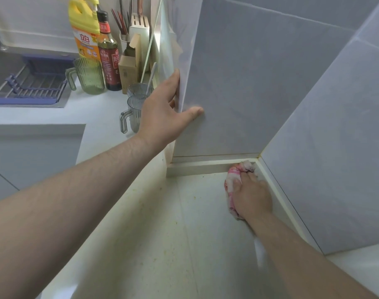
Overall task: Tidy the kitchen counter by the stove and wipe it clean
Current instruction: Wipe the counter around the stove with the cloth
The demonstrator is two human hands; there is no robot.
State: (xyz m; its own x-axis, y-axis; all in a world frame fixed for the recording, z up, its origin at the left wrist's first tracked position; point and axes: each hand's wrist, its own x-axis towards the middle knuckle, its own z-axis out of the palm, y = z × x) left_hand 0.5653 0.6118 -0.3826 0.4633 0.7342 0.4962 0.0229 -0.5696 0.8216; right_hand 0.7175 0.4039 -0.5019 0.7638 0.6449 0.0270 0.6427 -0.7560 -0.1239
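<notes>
My right hand presses a crumpled pink and white cloth into the far right corner of the pale counter, where the low ledge meets the grey tiled walls. Small yellowish crumbs and stains dot the counter surface. My left hand holds the outer corner of the grey tiled wall, thumb on the near face and fingers wrapped round the edge.
Behind the left hand stand two clear ribbed jugs, one with a spoon, a green ribbed jug, a dark sauce bottle, a yellow detergent bottle, a cardboard box and a knife block. A blue rack spans the sink.
</notes>
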